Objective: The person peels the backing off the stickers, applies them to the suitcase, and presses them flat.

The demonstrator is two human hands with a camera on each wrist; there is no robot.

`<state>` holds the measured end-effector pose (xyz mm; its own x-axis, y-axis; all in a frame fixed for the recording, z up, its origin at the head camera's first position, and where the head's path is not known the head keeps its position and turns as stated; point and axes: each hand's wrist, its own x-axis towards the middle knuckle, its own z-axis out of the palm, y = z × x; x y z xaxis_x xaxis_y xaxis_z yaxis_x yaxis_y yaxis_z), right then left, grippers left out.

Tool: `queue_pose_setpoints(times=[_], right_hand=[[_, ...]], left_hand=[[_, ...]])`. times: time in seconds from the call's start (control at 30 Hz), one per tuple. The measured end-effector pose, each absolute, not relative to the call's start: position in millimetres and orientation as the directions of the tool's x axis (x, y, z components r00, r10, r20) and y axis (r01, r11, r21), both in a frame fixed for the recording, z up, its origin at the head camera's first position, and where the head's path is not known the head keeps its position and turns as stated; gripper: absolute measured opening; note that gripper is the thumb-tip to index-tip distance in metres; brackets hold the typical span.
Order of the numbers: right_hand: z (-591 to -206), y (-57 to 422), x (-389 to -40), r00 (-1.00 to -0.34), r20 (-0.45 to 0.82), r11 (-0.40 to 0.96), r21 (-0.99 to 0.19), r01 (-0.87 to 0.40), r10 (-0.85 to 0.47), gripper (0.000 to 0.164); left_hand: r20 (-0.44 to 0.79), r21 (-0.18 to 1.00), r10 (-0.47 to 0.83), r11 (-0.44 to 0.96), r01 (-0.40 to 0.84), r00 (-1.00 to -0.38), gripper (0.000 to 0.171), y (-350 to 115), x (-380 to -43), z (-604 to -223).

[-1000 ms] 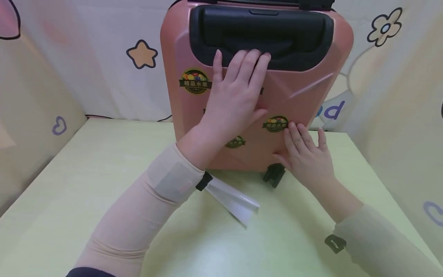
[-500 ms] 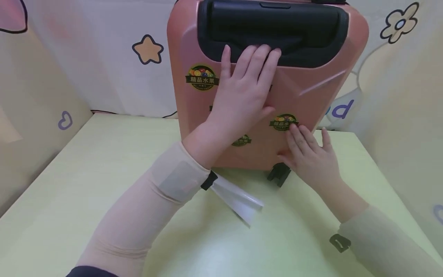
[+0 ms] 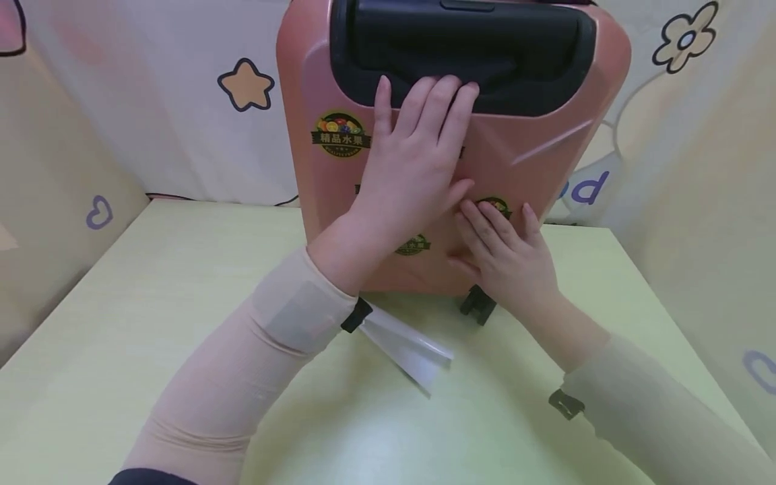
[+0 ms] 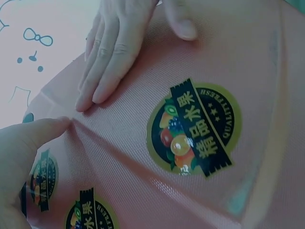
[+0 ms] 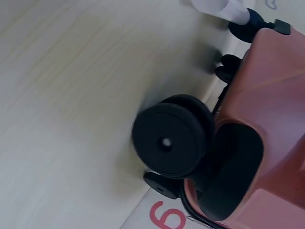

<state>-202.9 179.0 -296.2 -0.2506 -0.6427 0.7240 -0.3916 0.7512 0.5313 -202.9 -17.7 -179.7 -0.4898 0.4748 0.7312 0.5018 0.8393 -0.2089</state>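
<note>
A pink hard-shell suitcase (image 3: 539,182) stands upright on the table, with round fruit-label stickers on its face. My left hand (image 3: 412,158) lies against the shell, its fingertips on the lower edge of the black handle recess (image 3: 461,47). Lower right, the extended fingers of my right hand (image 3: 512,259) touch the shell and partly cover a sticker (image 3: 498,204). Other stickers show at upper left (image 3: 341,135) and low in the middle (image 3: 412,245); more are mostly hidden behind my left hand. In the left wrist view, one whole sticker (image 4: 194,128) lies near the fingers.
A folded white sheet (image 3: 406,343) lies on the pale table (image 3: 200,269), in front of the suitcase. A black caster wheel (image 3: 479,304) shows under its right corner; the right wrist view has a large wheel (image 5: 167,140) close up. Patterned cloth (image 3: 182,101) hangs behind.
My right hand has slid left and slightly up, from beside the lower right sticker to partly over it. The left hand keeps its place on the suitcase. The head view has shifted slightly.
</note>
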Motion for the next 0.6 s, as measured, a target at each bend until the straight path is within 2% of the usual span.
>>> queue_pose_setpoints(times=[0.17,0.4,0.47,0.6], right_hand=[[-296,185,-196,-0.317,0.741,0.795,0.476,-0.376,-0.592,0.064],[-300,193,-193,-0.323,0.796,0.847,0.405,-0.345,-0.512,0.068],[-302,194,-190,-0.368,0.789,0.858,0.366,-0.361,-0.491,0.071],[-304,193,-181,-0.513,0.707,0.863,0.295,-0.41,-0.486,0.076]], left_hand=[[0.721,-0.228,0.489,0.837,0.498,-0.491,0.078,-19,-201,-179],[0.716,-0.254,0.512,0.824,0.506,-0.475,0.075,-20,-200,-180],[0.71,-0.259,0.519,0.821,0.509,-0.475,0.075,-21,-200,-180],[0.702,-0.246,0.518,0.821,0.515,-0.489,0.075,-25,-201,-180]])
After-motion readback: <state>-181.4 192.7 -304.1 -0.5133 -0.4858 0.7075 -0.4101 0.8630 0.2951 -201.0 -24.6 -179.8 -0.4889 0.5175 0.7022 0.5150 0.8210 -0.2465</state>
